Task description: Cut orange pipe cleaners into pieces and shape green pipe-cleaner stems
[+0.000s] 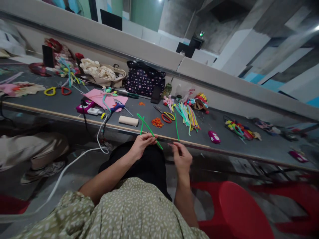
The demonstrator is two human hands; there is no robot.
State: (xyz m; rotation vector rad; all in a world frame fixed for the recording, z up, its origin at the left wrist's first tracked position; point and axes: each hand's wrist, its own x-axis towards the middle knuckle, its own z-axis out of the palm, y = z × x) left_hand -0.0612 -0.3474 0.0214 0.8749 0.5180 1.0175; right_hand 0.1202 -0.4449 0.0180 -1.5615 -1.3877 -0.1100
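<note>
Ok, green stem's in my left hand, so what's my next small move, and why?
I'd probably bring your right hand to the lower end of the green stem. Your left hand pinches the stem, and that end sticks out toward your right hand, which is near but not touching it. I can't tell whether your right hand holds something tiny.

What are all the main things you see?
Green strips: three, green, one held, two on table
Scissors: two, yellow-red handles, left and centre
Orange pieces: uncountable pile, orange, centre
Tube: one, beige, front edge
Glue gun: one, blue, near tube
Pink sheet: one, pink, centre-left
Strip bunch: one, mixed colours, right of centre
Purple boxes: three, purple, along table
Dotted bag: one, dark, back
Table: one, dark grey, ahead
Stools: two or more, red, lower right
Neighbour's trousers: one pair, beige, left
Left grip: one, bare, on green strip
Right grip: one, bare, by tiny unclear thing
</note>
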